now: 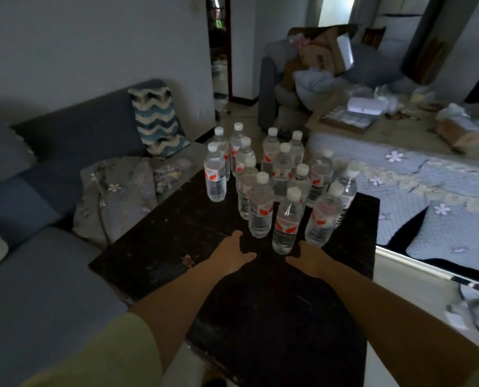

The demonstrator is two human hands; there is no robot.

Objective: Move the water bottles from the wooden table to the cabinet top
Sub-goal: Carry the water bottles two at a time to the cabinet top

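Several clear water bottles (261,208) with white caps and red-and-white labels stand upright in a cluster on the far half of the dark wooden table (160,247). My left hand (232,254) reaches over the table just in front of the nearest bottles, fingers extended, holding nothing. My right hand (306,259) is beside it, below the front bottle (287,222), also empty with fingers spread. Neither hand touches a bottle. No cabinet top is in view.
A blue-grey sofa (51,191) with a zigzag cushion (157,118) and crumpled cloth lies left of the table. A bed with a floral quilt (417,185) sits to the right. Cardboard boxes and clutter (324,57) fill the back, beside a doorway (218,48).
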